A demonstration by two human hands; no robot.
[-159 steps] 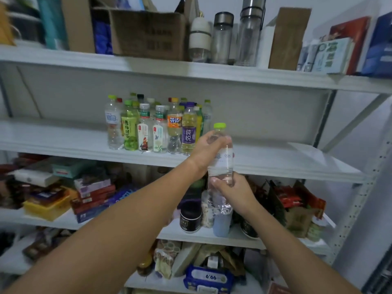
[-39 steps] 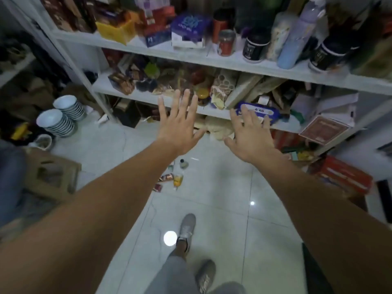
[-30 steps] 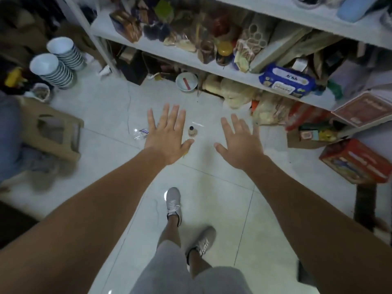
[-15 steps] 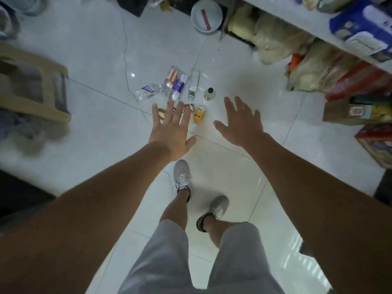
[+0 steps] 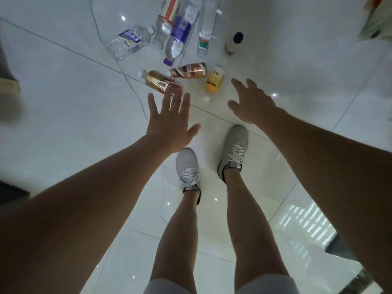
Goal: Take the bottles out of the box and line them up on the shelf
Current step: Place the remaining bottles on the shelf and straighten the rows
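White glossy floor tiles (image 5: 63,107) carry the bottles (image 5: 176,37), which lie scattered, mostly on their sides; neither box nor shelf is seen. Farthest left a clear bottle with a blue label (image 5: 129,42) is found, then a golden-brown bottle (image 5: 159,81), a copper-coloured bottle (image 5: 188,71) and a yellow bottle (image 5: 214,81). The step in hand is judged to be the reach for the next bottle. The left hand (image 5: 169,122) is held flat, its fingers (image 5: 185,105) straight and spread, nothing gripped; whether the golden-brown bottle is touched cannot be told. The right hand (image 5: 252,105), near the yellow bottle, is loosely spread and empty. Next, one bottle must be gripped round its body and carried up to the shelf.
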